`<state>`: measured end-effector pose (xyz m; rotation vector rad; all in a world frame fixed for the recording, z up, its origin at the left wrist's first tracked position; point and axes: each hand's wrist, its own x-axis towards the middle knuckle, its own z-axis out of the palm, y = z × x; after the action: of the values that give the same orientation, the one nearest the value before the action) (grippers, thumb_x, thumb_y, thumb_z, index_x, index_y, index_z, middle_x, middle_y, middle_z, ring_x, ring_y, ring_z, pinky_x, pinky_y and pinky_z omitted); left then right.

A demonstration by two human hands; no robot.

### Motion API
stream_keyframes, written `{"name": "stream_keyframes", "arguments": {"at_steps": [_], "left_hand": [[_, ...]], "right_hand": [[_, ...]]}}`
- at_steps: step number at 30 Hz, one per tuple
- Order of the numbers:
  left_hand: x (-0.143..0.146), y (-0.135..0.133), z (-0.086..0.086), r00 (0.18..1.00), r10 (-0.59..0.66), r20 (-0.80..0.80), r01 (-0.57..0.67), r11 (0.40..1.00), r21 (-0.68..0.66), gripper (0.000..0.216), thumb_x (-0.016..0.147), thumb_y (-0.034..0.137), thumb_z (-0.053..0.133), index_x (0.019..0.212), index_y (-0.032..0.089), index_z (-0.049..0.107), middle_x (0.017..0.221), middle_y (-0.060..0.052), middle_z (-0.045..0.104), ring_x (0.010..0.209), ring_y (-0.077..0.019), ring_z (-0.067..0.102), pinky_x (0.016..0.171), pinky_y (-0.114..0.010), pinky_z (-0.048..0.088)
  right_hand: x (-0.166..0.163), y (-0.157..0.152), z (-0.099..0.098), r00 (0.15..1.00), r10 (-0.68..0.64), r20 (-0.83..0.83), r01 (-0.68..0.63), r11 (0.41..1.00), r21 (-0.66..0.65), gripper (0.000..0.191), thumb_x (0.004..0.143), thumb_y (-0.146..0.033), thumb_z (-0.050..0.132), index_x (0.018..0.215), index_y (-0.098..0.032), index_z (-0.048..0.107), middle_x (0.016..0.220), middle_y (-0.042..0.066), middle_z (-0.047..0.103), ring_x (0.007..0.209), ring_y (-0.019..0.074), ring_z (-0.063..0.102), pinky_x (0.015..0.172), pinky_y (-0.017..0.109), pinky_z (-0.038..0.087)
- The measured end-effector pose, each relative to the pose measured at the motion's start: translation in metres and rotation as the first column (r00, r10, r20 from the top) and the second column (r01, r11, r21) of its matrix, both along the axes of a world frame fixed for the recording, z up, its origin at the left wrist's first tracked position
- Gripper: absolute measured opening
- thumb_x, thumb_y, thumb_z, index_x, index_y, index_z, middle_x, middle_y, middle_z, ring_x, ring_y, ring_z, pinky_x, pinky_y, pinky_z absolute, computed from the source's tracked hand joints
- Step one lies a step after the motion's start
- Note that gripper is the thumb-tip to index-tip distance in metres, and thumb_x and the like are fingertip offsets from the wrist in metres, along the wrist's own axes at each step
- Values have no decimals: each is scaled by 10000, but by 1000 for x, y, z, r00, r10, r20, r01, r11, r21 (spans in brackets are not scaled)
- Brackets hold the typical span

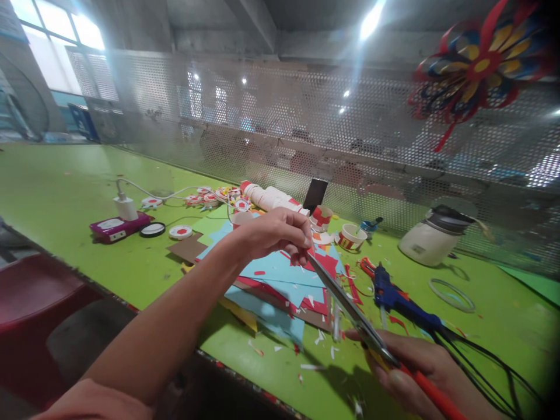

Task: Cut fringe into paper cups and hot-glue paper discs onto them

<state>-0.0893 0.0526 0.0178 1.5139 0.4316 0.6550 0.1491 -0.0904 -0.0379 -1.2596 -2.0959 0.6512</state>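
Note:
My right hand (405, 367), low on the right, grips scissors (345, 300) with red handles and long metal blades. The blades look closed and point up and left, with the tips at the fingers of my left hand (286, 233). Those fingers are pinched together above the paper pile; whatever is between them is too small or hidden to make out. Beneath lie stacked sheets of light blue paper (280, 274), with red paper (321, 297) and brown card around them. Small white and red scraps (321, 337) are scattered near the blades.
A blue glue gun (400, 300) with a black cord lies right of the scissors. Farther back are a paper cup (351, 237), a white kettle-like jug (431, 239), a leaning phone (315, 194) and white rolls (273, 198). A purple power strip (114, 228) sits left.

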Motion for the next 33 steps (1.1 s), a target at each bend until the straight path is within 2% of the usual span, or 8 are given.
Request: {"name": "stream_keyframes", "arguments": {"at_steps": [3, 8, 13, 18, 21, 25, 30, 33], "left_hand": [[0, 0, 0, 1000, -5, -3, 5, 1000, 5, 48, 627, 114, 601, 634, 108, 555, 565, -26, 608, 493, -114, 591, 462, -225, 448], [0, 1, -1, 1000, -2, -8, 2, 1000, 9, 38, 632, 113, 596, 637, 105, 558, 572, -33, 615, 490, -112, 588, 470, -226, 450], [0, 0, 0, 1000, -1, 0, 1, 1000, 12, 58, 636, 124, 612, 634, 107, 556, 553, -17, 598, 485, -107, 580, 475, -226, 442], [0, -1, 0, 1000, 9, 14, -9, 1000, 14, 64, 669, 129, 614, 668, 108, 554, 577, -28, 606, 500, -106, 573, 488, -233, 425], [2, 1, -2, 999, 24, 39, -25, 999, 33, 88, 681, 138, 635, 701, 111, 554, 618, -28, 617, 514, -99, 573, 504, -235, 425], [4, 4, -6, 994, 62, 94, -73, 991, 113, 120, 712, 185, 659, 750, 119, 567, 633, -9, 608, 514, -77, 545, 496, -216, 391], [4, 8, -8, 968, 152, 201, -178, 977, 115, 148, 707, 242, 688, 742, 126, 604, 581, 25, 556, 489, -48, 461, 469, -192, 329], [11, 3, -9, 960, 188, 207, -221, 964, 150, 141, 711, 257, 683, 764, 131, 650, 577, 17, 562, 494, -53, 452, 459, -191, 326]], "right_hand": [[0, 1, 0, 1000, 8, 2, -8, 1000, 15, 443, 821, -529, 461, 1072, -239, 682, 525, -29, 460, 439, 105, 414, 436, 205, 365], [1, 1, 0, 999, -3, 36, 2, 999, 40, 434, 825, -516, 463, 1085, -243, 678, 595, -8, 578, 514, 133, 531, 483, 210, 408], [5, 2, -4, 998, 14, 63, -18, 998, 53, 486, 825, -553, 433, 1103, -229, 667, 536, -15, 558, 459, 134, 516, 451, 218, 415], [9, 4, -8, 992, -43, 120, 27, 991, 133, 421, 808, -500, 506, 1068, -219, 683, 674, 23, 665, 585, 183, 629, 495, 217, 473], [10, 5, -8, 987, -60, 150, 30, 980, 194, 387, 795, -462, 547, 1037, -201, 697, 613, 13, 639, 554, 172, 623, 498, 208, 485], [8, 6, -9, 976, -157, 148, 121, 966, 229, 430, 799, -496, 517, 992, -164, 709, 533, -3, 571, 451, 148, 553, 438, 219, 450], [3, 6, -8, 953, -299, 46, 289, 946, 146, 411, 798, -497, 511, 954, -159, 685, 558, -1, 559, 494, 148, 535, 468, 231, 449], [0, 4, -3, 921, -353, -167, 342, 935, -91, 344, 814, -474, 528, 932, -173, 644, 645, 12, 579, 536, 140, 531, 489, 224, 449]]}}
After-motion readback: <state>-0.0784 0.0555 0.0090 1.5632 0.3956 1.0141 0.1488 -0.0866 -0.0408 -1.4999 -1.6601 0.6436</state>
